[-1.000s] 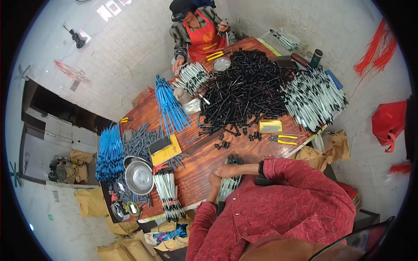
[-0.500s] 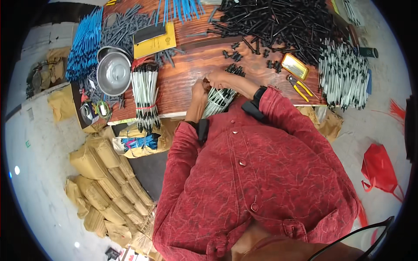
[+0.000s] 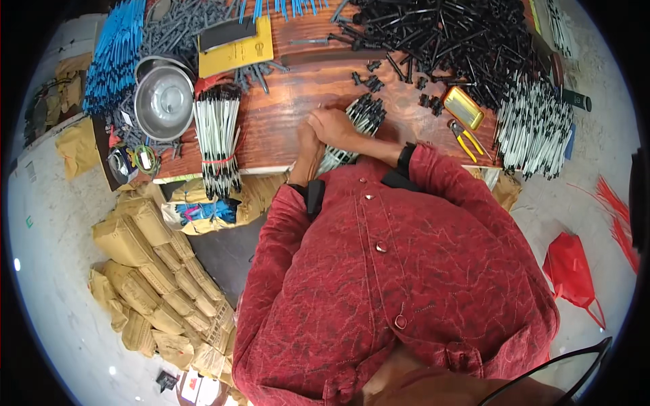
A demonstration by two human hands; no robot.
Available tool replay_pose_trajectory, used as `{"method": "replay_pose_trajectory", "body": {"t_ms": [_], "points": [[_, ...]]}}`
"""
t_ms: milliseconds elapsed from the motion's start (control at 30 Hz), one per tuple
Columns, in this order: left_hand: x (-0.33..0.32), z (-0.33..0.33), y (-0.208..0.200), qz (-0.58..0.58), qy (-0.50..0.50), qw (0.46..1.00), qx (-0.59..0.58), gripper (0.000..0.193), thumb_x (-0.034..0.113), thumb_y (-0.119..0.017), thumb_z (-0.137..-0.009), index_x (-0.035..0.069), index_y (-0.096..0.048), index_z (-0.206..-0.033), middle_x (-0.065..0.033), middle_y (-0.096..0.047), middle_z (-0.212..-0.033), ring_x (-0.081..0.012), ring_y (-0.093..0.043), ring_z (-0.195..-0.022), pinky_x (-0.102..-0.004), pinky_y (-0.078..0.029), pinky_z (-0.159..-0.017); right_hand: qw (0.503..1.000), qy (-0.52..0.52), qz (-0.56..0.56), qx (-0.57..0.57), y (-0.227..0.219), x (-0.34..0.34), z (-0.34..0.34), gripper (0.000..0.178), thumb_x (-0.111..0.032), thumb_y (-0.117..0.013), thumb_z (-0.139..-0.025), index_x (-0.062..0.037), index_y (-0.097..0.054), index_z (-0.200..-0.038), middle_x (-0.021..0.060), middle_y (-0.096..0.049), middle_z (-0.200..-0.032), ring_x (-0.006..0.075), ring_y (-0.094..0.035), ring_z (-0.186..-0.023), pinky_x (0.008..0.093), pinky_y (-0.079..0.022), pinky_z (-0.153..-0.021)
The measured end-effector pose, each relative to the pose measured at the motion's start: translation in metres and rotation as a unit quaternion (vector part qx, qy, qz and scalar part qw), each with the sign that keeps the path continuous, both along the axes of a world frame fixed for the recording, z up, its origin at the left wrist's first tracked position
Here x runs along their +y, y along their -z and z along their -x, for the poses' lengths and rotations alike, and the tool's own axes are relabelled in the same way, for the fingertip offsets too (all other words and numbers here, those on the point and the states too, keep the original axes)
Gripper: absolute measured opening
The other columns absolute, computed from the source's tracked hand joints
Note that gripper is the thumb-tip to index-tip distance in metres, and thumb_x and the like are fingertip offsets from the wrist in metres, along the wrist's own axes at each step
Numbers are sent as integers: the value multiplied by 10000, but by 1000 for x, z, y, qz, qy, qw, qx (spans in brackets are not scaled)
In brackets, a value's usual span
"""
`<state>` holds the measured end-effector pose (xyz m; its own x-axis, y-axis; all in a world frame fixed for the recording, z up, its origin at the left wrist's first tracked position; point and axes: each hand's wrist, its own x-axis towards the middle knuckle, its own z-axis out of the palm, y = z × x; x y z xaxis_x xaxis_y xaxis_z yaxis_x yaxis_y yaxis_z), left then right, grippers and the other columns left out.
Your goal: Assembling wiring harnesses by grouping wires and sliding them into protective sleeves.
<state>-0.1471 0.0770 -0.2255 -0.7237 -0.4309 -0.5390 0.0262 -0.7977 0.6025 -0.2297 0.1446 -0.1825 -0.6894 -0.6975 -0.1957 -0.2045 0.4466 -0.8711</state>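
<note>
The fingers of the right hand [image 3: 334,127] are folded over the left hand [image 3: 309,139], the two pressed together; both look curled inward, with no wide gap between fingers and thumb. Whatever they may grip is hidden, so I cannot tell.

Right beside the fingers lies a bundle of slim white rods with black ends [image 3: 367,112]. It slants beneath the right hand and wrist, its black tips showing beyond the wrist, away from the body, and its pale lengths on the near side, close to the red patterned jacket [image 3: 406,264]. Whether the fingertips touch the rods cannot be seen.

Around the hands spreads a reddish-brown wooden tabletop [image 3: 288,115]. Just past the bundle sit small black plastic fittings [image 3: 371,83]. To the right are a yellow rectangular tin [image 3: 460,118] and yellow-handled pliers [image 3: 462,134]. To the left lies a second white-and-black bundle [image 3: 218,128], circled by a red band [image 3: 218,161], near a round silver metal bowl [image 3: 164,103].

Farther out are a yellow booklet [image 3: 237,57], a large heap of black plastic rods [image 3: 453,40], and, at the far right, a pile of loose white-and-black rods [image 3: 535,125].
</note>
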Motion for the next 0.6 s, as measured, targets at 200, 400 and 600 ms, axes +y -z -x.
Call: {"method": "replay_pose_trajectory", "body": {"t_ms": [200,400,600], "points": [[-16,12,3,-126,-39,988,-79,251,215,-413,-970,39,-581,-1034,-71,-620,-951,-166,-597,-898,-312,-508,-781,994,-24,-96,57,4,-14,1,345,-298,-431,-922,-18,-611,-830,222,-643,-843,404,-621,-805,487,-485,-734],[-24,-18,16,-247,-24,966,69,255,262,-414,-969,64,-574,-969,-29,-603,-791,-130,-544,-618,-269,-452,-548,985,-32,-172,-3,-2,-24,3,355,-298,-419,-920,-23,-622,-824,225,-651,-848,396,-632,-809,493,-488,-732],[9,1,-29,-139,-87,979,-124,254,276,-450,-940,105,-570,-796,8,-514,-609,-108,-395,-462,-253,-339,-450,970,-22,-241,-15,-4,-15,1,370,-295,-404,-925,-18,-626,-823,229,-655,-823,391,-642,-805,499,-491,-729]]}}
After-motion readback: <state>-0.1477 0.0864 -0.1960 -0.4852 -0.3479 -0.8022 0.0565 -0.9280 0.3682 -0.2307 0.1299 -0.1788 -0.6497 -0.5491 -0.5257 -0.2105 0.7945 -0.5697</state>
